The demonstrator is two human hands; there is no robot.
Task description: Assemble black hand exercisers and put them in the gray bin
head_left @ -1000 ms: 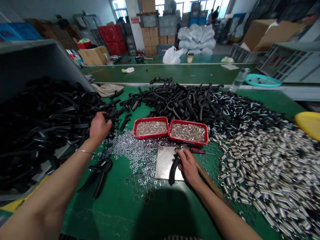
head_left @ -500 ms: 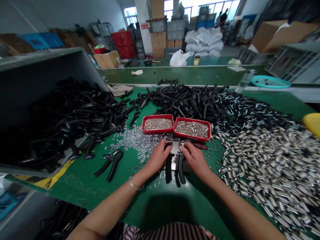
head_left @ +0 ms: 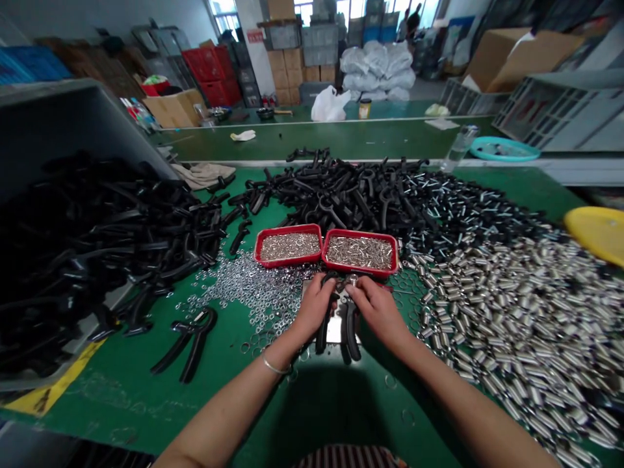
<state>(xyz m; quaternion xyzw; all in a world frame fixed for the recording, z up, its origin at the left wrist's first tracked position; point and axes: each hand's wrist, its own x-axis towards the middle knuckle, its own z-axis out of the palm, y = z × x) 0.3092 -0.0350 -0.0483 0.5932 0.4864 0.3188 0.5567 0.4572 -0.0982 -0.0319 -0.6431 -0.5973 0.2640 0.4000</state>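
Left hand (head_left: pixel 314 305) was closed, fingers bent and thumb pressed down, on the upper end of a curved black handle (head_left: pixel 322 333). Right hand (head_left: pixel 377 309) was likewise closed, thumb and forefinger pinched at the top of a second black handle (head_left: pixel 351 333), with a shiny metal coil (head_left: pixel 351 279) at the fingertips. Both handles pointed down toward the wearer, their upper ends close together between the hands; whether they were joined could not be told, fingers covering the spot. Behind and beneath them lay a flat metal plate (head_left: pixel 335 330), partly hidden. A silvery bracelet (head_left: pixel 277 367) circled the left wrist.

Just beyond the hands stood two red trays side by side: the left tray (head_left: pixel 288 264) held small metal pieces, the right tray (head_left: pixel 361 270) small metal pins. Left of the left hand, loose nuts (head_left: pixel 244 283) were scattered on the green bench (head_left: pixel 234 416); nearer the wearer and farther left lay a black clamp (head_left: pixel 195 344) with its legs spread. Well left of the hands, a grey bin (head_left: pixel 92 91) lay open, black parts spilling out of it. Beyond the trays rose a heap of black handles (head_left: pixel 341 188). Right of the right hand, thin metal rings (head_left: pixel 412 302) lay near a large pile of metal springs (head_left: pixel 517 318)
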